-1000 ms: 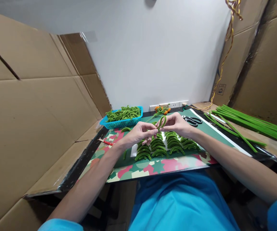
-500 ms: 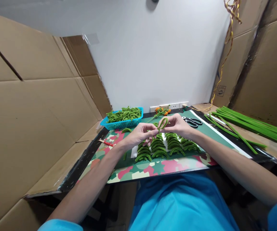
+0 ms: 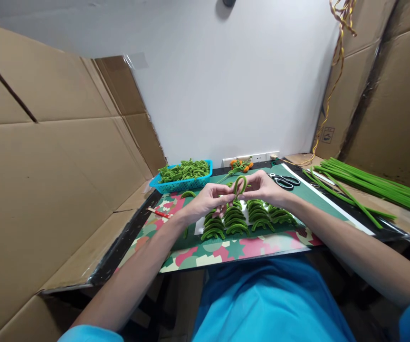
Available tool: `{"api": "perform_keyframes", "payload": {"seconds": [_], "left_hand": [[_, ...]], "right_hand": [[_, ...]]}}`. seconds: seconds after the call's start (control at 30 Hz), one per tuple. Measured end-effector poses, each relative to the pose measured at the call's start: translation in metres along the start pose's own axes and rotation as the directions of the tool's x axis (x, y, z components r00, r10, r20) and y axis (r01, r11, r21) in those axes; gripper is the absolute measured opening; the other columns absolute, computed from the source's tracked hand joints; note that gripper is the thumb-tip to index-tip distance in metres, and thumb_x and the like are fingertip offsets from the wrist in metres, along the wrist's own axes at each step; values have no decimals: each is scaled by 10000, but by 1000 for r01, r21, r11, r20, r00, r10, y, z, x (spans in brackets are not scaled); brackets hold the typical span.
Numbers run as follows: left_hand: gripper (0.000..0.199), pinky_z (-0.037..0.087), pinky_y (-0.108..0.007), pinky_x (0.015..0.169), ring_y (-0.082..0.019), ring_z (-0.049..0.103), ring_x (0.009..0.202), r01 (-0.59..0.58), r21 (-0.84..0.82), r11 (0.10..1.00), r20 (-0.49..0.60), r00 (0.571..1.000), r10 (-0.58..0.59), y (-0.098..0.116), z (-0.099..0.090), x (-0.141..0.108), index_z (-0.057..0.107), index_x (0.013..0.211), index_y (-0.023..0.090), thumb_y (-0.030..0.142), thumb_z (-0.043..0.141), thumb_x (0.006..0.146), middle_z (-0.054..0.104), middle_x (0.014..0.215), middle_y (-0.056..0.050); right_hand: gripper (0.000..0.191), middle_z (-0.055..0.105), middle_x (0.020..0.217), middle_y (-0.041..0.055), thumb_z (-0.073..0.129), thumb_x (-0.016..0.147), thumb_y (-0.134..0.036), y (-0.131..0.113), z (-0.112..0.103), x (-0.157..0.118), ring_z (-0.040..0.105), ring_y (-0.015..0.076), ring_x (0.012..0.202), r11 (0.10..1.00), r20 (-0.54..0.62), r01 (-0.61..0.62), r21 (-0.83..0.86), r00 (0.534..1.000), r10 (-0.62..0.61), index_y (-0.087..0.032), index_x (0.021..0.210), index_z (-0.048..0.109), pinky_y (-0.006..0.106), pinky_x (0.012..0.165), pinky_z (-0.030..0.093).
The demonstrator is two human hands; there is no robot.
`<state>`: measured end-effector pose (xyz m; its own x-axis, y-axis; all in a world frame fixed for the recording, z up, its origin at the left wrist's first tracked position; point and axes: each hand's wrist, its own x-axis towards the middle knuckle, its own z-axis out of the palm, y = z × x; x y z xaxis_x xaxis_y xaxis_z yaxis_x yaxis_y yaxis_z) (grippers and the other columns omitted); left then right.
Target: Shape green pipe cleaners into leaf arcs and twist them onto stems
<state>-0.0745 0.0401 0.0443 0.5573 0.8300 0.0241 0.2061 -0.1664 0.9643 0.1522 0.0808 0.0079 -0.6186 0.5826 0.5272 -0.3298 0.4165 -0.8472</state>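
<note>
Between my hands, a fuzzy green pipe cleaner is bent into an upright loop. My left hand pinches it low on its left side, thumb against fingers. On the other side my right hand grips it too, fingers closed. Both hands hover over rows of curved green pipe-cleaner pieces, laid in columns on white paper. Part of the rows is hidden behind my hands. A single curved piece lies apart, to the left.
A blue basket heaped with green pieces stands at the back left. Black-handled scissors lie at right, near long green pipe cleaners. An orange-and-green flower piece is at the back. A red-ended tool lies left; cardboard walls flank the table.
The loop in my hands has gone from slanted and narrow to more upright and rounder. Both hands stay in nearly the same place, still holding it.
</note>
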Motion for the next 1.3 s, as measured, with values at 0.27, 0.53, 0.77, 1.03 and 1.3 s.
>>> {"api": "perform_keyframes", "payload": {"seconds": [0.27,0.53,0.77,1.03,1.3], "left_hand": [[435,413,-182,391,-92,600,479,-2,-48,999,42,999,4,-6,-2,0,712,880,114,508,880,801,657,710,12],[480,404,-186,416,-88,572,472,-14,32,999,19,1000,14,-6,-2,-1,715,866,117,571,856,807,614,644,23],[504,376,-194,416,-97,568,474,-14,56,998,-16,1000,15,-4,-1,-2,723,872,108,580,871,780,625,630,10],[475,362,-198,411,-83,542,469,-60,7,998,70,996,59,-1,0,-4,679,770,116,553,862,805,602,625,15],[438,321,-197,376,-85,550,431,-59,-15,998,-53,997,58,-10,0,2,722,813,118,508,912,752,644,618,11]], "right_hand": [[269,766,867,51,955,745,-360,-2,0,0,677,146,720,999,-14,-43,13,999,43,-156,851,814,255,633,563],[239,788,906,69,937,769,-357,1,0,0,692,153,737,1000,-27,-14,-15,1000,14,-161,830,813,243,611,555],[250,791,949,72,916,798,-381,4,-1,0,702,178,786,1000,-28,-14,17,999,14,-177,920,837,259,608,566],[313,789,1163,83,862,872,-394,-9,1,-5,673,167,887,997,-21,16,81,1000,-15,-232,1140,848,262,686,529],[259,815,997,70,900,825,-409,-3,1,-2,623,147,753,996,-182,37,86,983,-21,-240,1020,878,286,659,491]]}}
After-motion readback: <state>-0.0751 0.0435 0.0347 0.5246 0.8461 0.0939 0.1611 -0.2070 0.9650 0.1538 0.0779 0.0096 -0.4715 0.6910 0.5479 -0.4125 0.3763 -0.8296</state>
